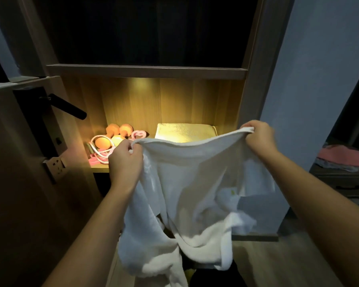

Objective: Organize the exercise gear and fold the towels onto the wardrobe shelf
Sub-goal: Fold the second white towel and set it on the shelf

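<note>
Dim room, wardrobe straight ahead of you: one lit shelf [100, 168] glows warm beneath a dark upper compartment. Shelf, left part: two rounded dumbbells [112, 129], a looped pale skipping rope [100, 155] lying in front of and partly round them, and a pink heart-shaped grip ring [135, 134] just beside them. Shelf, right part: one folded towel [186, 132], lying flat and square against the right wall. In front of the shelf: one white towel [195, 183], unfolded. You hold it up by its top edge, and the rest hangs down in loose, crumpled folds. Your left hand [124, 160] grasps the towel's left corner with curled fingers; your right hand [257, 135] pinches the right corner, held a little higher. Left of the wardrobe: a wooden door with a black lever handle [68, 107] and a socket plate [55, 165]. Far right: a dark drawer unit [344, 183] with a pink cloth [344, 155] on top.
</note>
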